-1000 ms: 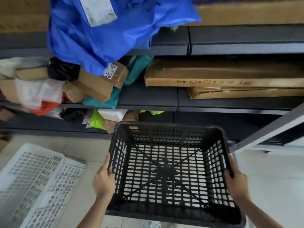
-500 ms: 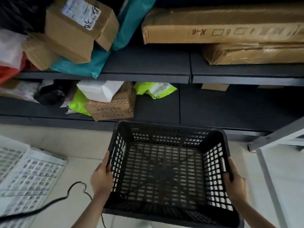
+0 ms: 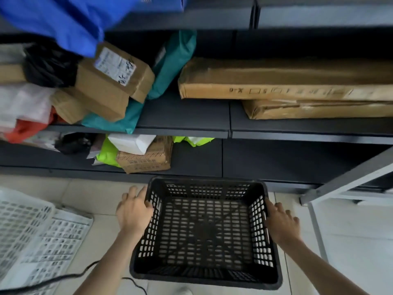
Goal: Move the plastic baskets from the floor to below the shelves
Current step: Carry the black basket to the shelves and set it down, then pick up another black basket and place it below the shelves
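Head view: a black plastic basket (image 3: 205,228) sits low over the tiled floor (image 3: 89,196), its far edge just in front of the lowest shelf (image 3: 265,165) of a dark metal rack. The basket is empty, and the floor shows through its grid bottom. I cannot tell if it rests on the floor or is a bit above it.

The left hand (image 3: 133,211) is at the basket's left wall, near the far corner. Its fingers are spread and loose, w/ only the tips touching the rim, so it is open and not gripping. The right hand (image 3: 280,224) is at the right wall, palm against the outside and fingers spread apart; also open, no grip on the basket.

At the left lies a white plastic basket (image 3: 23,222) on the floor, beside a flat white grid piece (image 3: 55,241). A thin black cable (image 3: 63,277) runs over the floor near the left forearm.

On the lowest shelf there is a small cardboard box (image 3: 146,160), w/ a white parcel (image 3: 131,142) and a lime-green bag (image 3: 107,153). On the shelf above are two long flat cartons (image 3: 287,81) at the right; at the left a labelled brown box (image 3: 114,79), a teal bag (image 3: 170,67), a black bag (image 3: 49,67), etc. A blue bag (image 3: 70,20) hangs over from higher up, blurred.
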Demonstrator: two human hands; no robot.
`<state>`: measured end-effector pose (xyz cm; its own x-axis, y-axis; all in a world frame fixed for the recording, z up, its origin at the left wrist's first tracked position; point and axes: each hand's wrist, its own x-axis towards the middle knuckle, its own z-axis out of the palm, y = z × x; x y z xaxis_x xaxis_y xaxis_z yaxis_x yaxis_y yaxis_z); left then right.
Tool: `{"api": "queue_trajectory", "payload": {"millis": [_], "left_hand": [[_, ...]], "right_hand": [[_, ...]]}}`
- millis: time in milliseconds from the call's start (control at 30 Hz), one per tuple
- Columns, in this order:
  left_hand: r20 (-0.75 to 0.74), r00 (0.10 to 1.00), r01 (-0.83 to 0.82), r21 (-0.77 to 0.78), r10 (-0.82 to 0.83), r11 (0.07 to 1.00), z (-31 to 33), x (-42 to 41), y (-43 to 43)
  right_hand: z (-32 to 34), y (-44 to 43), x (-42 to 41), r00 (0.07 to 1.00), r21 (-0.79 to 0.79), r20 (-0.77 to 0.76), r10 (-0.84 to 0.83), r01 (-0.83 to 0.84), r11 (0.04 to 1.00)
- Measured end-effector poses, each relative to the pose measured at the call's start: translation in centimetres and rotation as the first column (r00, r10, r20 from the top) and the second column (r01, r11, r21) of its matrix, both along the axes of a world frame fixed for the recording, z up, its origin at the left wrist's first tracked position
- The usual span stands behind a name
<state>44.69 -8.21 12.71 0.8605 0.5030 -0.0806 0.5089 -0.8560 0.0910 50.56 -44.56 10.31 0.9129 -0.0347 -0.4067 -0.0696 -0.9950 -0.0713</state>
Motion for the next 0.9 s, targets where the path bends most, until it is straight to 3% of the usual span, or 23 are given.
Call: {"api": "queue_trajectory", "payload": {"millis": [100,433,533,667,800,900], "left_hand": [[0.072,0.997,-0.037,-0.038,0.039,0.999,7.1,1.9,-0.9],[0.226,0.943,-0.207,-0.177,0.244,0.962,28.3,1.2,-4.5],[0.271,0.934,-0.187,-0.182,0.232,0.965,35.5,-0.9,-3.7],[0.216,0.959,-0.144,-0.179,0.181,0.973,45.9,-4.2,-2.5],[0.195,0.975,-0.096,-0.072,0.108,0.993,55.9,-8.8,-1.5],[0.202,0.969,-0.136,-0.055,0.145,0.989,61.9,-12.6,-0.4]], "right_hand": [[7.8,1.5,1.8,0.997,0.052,-0.038,0.069,-0.067,0.996],[32.0,10.1,2.8,0.900,0.215,0.146,0.411,-0.434,0.875],[40.5,12.8,1.6,0.844,0.230,0.246,0.477,-0.529,0.817],[51.3,15.8,-1.3,0.755,0.230,0.382,0.533,-0.637,0.736],[60.9,18.5,-4.2,0.667,0.181,0.424,0.613,-0.725,0.664],[66.7,20.3,-6.5,0.604,0.155,0.454,0.655,-0.778,0.609]]}}
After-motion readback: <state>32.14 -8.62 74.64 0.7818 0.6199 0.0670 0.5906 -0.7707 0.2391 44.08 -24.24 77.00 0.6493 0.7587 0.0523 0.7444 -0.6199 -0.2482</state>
